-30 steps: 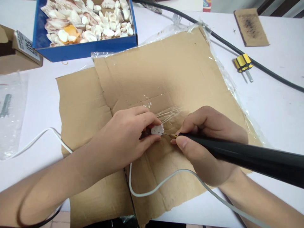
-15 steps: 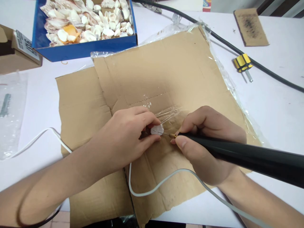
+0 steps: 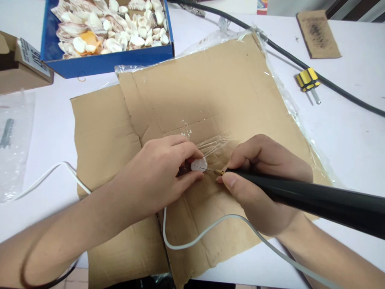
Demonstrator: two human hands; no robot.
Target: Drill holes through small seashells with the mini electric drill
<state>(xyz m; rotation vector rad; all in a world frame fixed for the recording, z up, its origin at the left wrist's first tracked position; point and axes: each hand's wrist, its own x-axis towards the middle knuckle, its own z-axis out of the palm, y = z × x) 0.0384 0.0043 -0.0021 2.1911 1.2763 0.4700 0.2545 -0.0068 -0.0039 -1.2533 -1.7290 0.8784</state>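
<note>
My left hand (image 3: 168, 170) pinches a small round white shell (image 3: 199, 163) between thumb and fingertips, low over the cardboard sheet (image 3: 186, 92). Small dark dots run across the shell's face. My right hand (image 3: 264, 184) is closed around the front of a black mini drill (image 3: 313, 196), whose body runs off to the right edge. Its brass collet and thin bit point left, with the bit's tip at the shell's face; whether it has gone in I cannot tell. White dust and pale scratch lines mark the cardboard just beyond my hands.
A blue box (image 3: 114, 64) of shells stands at the back left, beside a brown carton (image 3: 24, 60). A white cord (image 3: 204, 239) loops in front of my hands. On the right lie a yellow-and-black screwdriver (image 3: 307, 80), a black cable (image 3: 288, 56) and a stained cardboard piece (image 3: 319, 36).
</note>
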